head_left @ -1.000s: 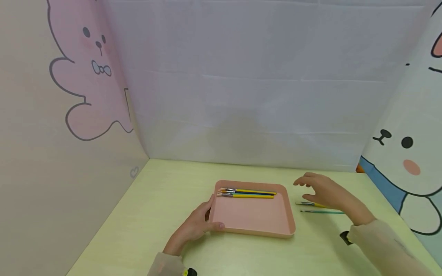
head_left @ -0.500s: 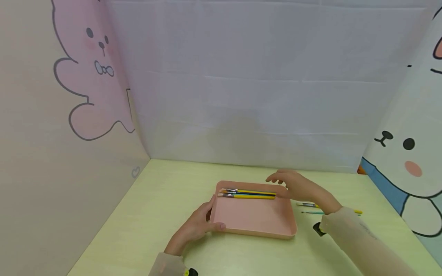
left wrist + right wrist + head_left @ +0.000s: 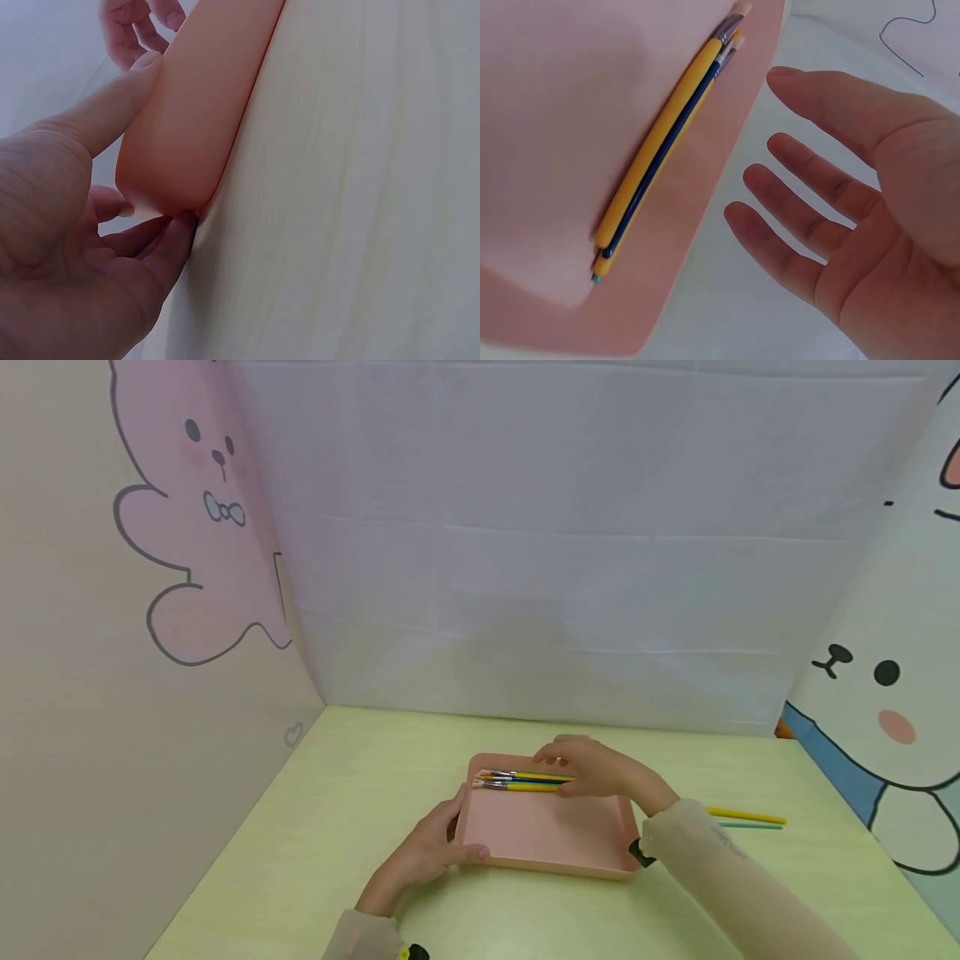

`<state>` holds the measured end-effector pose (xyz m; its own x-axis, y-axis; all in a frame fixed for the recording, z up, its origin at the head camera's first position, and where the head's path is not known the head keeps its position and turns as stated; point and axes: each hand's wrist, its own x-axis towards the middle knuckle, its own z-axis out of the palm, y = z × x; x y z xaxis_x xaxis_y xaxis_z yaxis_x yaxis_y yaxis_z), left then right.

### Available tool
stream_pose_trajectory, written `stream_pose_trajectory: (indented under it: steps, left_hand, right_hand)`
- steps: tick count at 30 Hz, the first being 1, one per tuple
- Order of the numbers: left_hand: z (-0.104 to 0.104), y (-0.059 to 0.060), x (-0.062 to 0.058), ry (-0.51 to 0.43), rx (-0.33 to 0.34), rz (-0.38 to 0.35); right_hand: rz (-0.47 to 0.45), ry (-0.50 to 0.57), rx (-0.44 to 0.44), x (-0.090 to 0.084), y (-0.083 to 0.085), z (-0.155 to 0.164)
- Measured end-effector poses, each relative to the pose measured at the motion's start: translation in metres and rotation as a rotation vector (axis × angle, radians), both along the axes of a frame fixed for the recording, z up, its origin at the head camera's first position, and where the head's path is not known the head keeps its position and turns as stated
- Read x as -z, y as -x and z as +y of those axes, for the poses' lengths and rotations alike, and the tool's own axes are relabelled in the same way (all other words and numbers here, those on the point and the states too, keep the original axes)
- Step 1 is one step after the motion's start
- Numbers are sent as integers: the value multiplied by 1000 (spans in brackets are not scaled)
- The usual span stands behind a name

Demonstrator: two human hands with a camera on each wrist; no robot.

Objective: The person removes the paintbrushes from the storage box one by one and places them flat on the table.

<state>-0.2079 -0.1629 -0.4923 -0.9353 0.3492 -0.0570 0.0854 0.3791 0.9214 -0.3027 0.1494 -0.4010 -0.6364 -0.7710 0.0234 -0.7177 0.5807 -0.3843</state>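
Note:
A pink tray (image 3: 555, 831) lies on the table, with several paintbrushes (image 3: 517, 787) side by side along its far side; their handles are yellow and dark blue. My left hand (image 3: 423, 852) holds the tray at its near left corner. In the left wrist view the thumb presses the tray wall (image 3: 202, 97) while fingertips reach round the corner. My right hand (image 3: 600, 770) hovers over the tray's far right part, overlapping the brush handles in the head view. Seen from the right wrist, its fingers are spread and loosely bent beside the yellow brush (image 3: 660, 142), with nothing in them.
Right of the tray, a yellow brush handle (image 3: 750, 817) and a thin green one (image 3: 753, 827) lie on the table (image 3: 360, 793), partly hidden by the right sleeve. A white sheet (image 3: 540, 568) stands behind; side panels carry cartoon animals.
My right hand has moved left from above the loose brushes to over the tray, now near the brush handles. The left hand stays on the tray corner.

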Motion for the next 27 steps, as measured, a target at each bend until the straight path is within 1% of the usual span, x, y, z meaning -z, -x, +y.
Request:
stream_pose_trajectory:
  steps: [4,11,18,23,27]
  left_hand:
    - [0,1,2,6,3,-2]
    - [0,4,4,12,8,-2]
    - [1,4,2,17,8,5]
    - [0,3,2,9,7,5]
    - [-1,2,3,-2,11,10]
  right_hand:
    - [-46,14,4,5,2,-13]
    - [-56,8,11,17,6,-24]
    - [-76,-54,51,22,9,-31]
    - [-132,-109,91,20,5,-35]
    - [-129,-149,94,21,4,-37]
